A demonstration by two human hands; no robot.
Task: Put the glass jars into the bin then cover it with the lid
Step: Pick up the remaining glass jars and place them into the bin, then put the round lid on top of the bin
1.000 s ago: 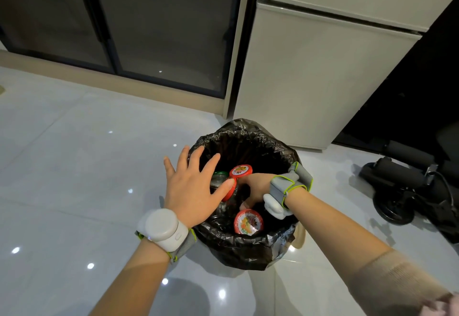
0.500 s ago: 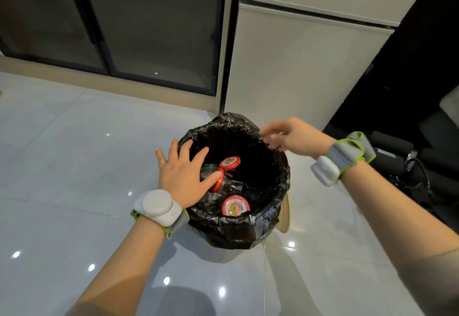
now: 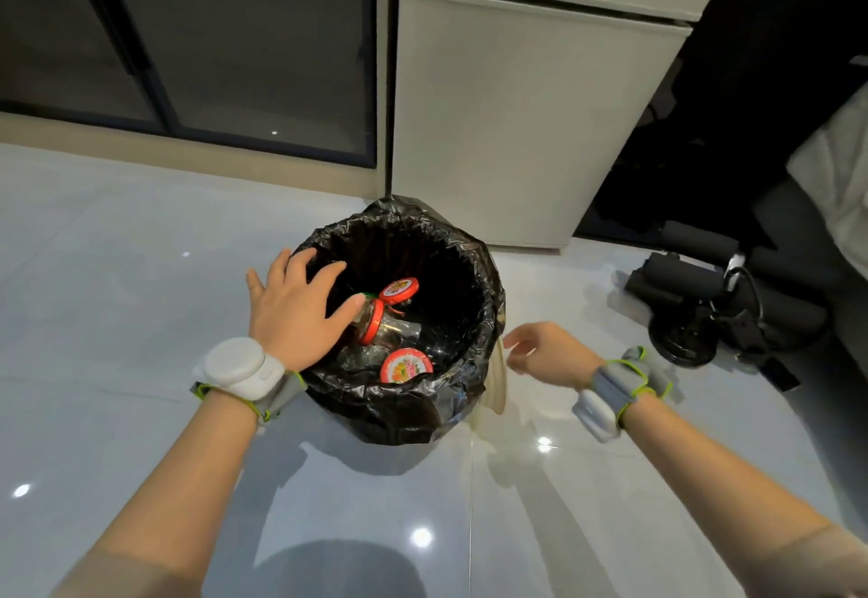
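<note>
A round bin (image 3: 469, 245) lined with a black bag stands on the floor in front of me. Inside lie glass jars with red lids: one on its side (image 3: 385, 327), one lid behind it (image 3: 399, 290), one lid near the front (image 3: 406, 365). My left hand (image 3: 293, 308) rests flat on the bin's left rim, fingers spread, holding nothing. My right hand (image 3: 547, 353) hovers open just right of the bin, close to a cream lid (image 3: 498, 381) that leans against the bin's right side, mostly hidden.
A white fridge (image 3: 516, 128) stands right behind the bin. Dark glass doors (image 3: 211, 43) run along the back left. Black equipment with rollers and a cable (image 3: 704, 311) lies on the floor at the right. Glossy pale tiles (image 3: 117, 292) surround the bin.
My right hand came out of the bin, went to its far rim, then swung down to the bin's right side. My left hand stayed on the left rim.
</note>
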